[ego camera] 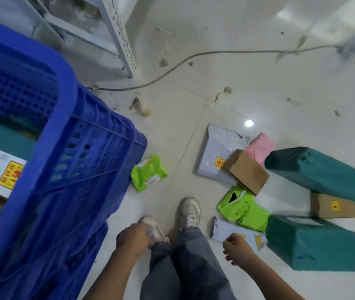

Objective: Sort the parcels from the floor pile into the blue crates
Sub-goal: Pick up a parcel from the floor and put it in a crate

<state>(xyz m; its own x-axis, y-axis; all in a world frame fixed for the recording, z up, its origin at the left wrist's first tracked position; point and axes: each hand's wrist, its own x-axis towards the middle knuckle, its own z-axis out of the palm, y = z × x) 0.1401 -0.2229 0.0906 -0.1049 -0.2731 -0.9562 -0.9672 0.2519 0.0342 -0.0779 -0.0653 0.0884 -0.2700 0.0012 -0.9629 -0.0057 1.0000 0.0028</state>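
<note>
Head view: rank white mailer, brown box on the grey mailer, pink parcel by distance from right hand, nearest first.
From the right hand:
1. white mailer, on the floor right beside it
2. brown box, farther ahead, mid-pile
3. pink parcel, just beyond the box

A white perforated metal shelving upright point(122, 37) stands on the pale tiled floor point(248, 87). A grey cable point(185, 61) snakes across the tiles amid scattered scraps of debris point(138, 105). Two pale sneakers point(189, 211) and grey trouser legs point(185, 265) show below

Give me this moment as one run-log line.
left hand: empty, loosely curled | right hand: empty, above white mailer | floor pile: unsorted | blue crate: holds parcels
</note>
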